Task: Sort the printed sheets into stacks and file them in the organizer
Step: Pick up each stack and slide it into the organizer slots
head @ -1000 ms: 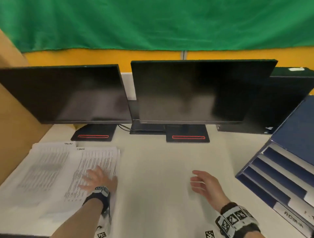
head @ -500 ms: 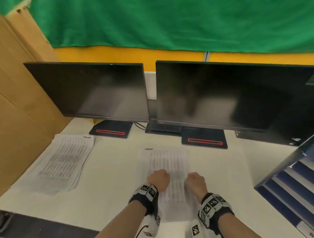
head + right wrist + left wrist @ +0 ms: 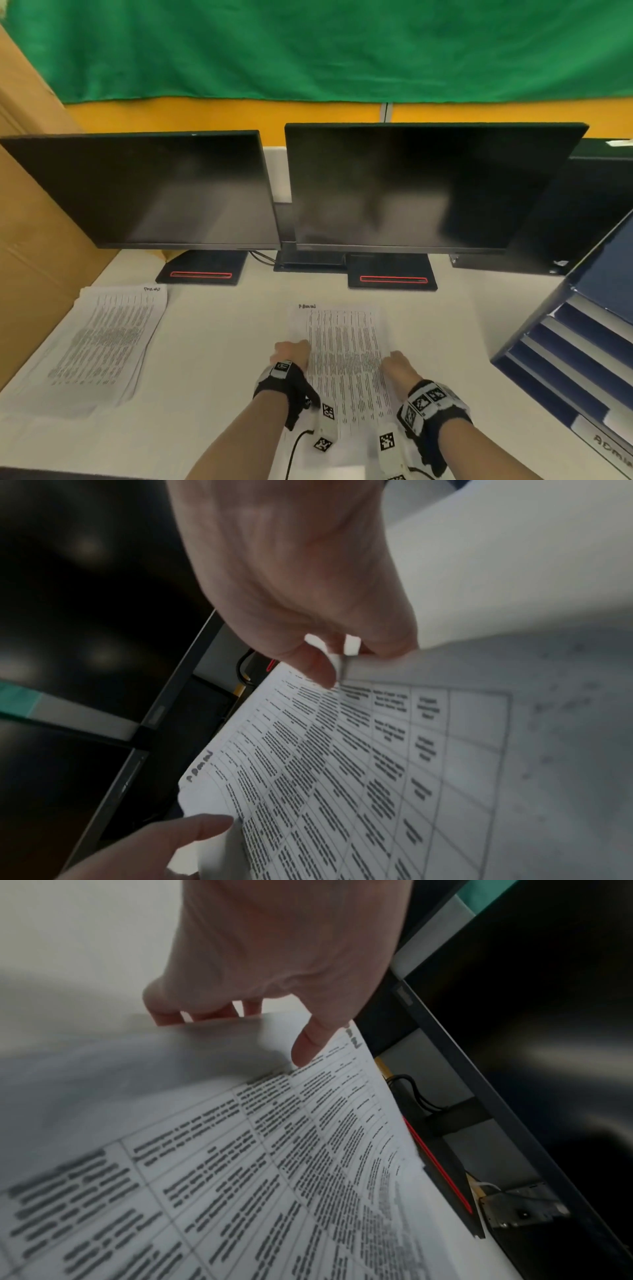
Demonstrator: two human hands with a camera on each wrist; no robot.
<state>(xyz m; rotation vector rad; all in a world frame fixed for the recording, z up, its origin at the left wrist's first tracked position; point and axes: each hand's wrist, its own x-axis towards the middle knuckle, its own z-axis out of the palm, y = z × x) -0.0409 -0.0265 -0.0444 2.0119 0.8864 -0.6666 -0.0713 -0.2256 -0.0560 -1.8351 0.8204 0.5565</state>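
Observation:
A printed sheet (image 3: 346,359) covered in table text, with a handwritten label at its top left, lies lengthwise at the desk's centre front. My left hand (image 3: 291,353) pinches its left edge, thumb (image 3: 308,1045) on top and fingers underneath. My right hand (image 3: 399,366) pinches the right edge, where the paper (image 3: 342,750) curls up between thumb and fingers. In both wrist views the sheet (image 3: 274,1150) bows up off the desk. A second pile of printed sheets (image 3: 102,342) lies at the left. The blue organizer (image 3: 582,342) with labelled slots stands at the right.
Two dark monitors (image 3: 154,192) (image 3: 411,188) on black stands span the back of the white desk (image 3: 222,342). A cardboard panel (image 3: 34,240) walls the left side. A black box (image 3: 599,205) sits behind the organizer.
A second ago my left hand lay flat on the left pile and my right hovered open. A sheet has moved to the centre, and both hands now pinch its side edges.

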